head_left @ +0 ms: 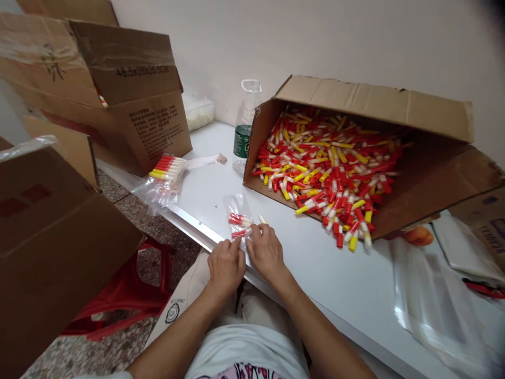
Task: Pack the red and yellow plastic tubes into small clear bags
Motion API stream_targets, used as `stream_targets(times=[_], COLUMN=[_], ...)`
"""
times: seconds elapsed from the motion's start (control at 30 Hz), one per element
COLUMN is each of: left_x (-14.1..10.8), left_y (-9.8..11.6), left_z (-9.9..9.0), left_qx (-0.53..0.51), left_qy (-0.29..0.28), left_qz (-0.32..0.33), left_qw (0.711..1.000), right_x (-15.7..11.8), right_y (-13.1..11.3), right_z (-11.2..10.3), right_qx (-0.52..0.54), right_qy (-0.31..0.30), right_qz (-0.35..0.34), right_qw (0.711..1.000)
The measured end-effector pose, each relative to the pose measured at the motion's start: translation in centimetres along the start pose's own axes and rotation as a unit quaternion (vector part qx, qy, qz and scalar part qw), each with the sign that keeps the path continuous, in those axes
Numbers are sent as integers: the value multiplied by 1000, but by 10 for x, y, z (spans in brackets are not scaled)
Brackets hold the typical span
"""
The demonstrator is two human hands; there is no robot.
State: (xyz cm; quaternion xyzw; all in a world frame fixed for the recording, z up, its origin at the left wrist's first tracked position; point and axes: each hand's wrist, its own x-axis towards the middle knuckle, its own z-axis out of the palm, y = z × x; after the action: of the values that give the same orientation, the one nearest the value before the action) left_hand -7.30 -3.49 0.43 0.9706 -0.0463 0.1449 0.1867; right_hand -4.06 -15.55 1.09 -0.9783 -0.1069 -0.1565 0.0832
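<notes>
Near the front edge of the white table lies a small clear plastic bag with several red and white tubes in it. My left hand is closed at the bag's near end, its fingertips pinching the plastic. Just to its right, my right hand has its fingers curled over the bag's right side, by the tubes. A yellow and white tube shows just beyond the right fingers. A tipped cardboard box full of red, yellow and white tubes opens toward me.
A filled bag of tubes sits at the table's left edge. Behind are a clear bottle and a large carton. Flat plastic bags lie at right. Another carton and a red stool stand at lower left.
</notes>
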Motion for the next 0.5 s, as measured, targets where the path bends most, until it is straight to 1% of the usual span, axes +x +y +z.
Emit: stream_targets(times=[0.07, 0.1, 0.13, 0.23, 0.33, 0.4, 0.5], left_x=[7, 12, 17, 35, 49, 55, 63], left_y=[-4, -5, -5, -4, -4, -4, -4], left_z=[-4, -5, -5, -3, 1, 4, 7], left_qx=[21, 26, 28, 38, 64, 74, 81], left_qy=[35, 38, 29, -32, -62, -63, -56], left_qz=[19, 43, 68, 123, 139, 141, 118], left_qw=[999, 998, 997, 991, 986, 985, 988], right_x=[-8, -11, -13, -14, -12, -12, -14], right_y=[0, 0, 0, -1, -3, -5, -7], right_z=[3, 5, 6, 9, 10, 11, 11], right_qx=[36, 58, 83, 167, 221, 237, 248], right_qy=[16, 18, 19, 32, 54, 64, 62], right_qz=[15, 23, 26, 6, -20, -28, -35], right_qw=[999, 998, 996, 985, 973, 969, 966])
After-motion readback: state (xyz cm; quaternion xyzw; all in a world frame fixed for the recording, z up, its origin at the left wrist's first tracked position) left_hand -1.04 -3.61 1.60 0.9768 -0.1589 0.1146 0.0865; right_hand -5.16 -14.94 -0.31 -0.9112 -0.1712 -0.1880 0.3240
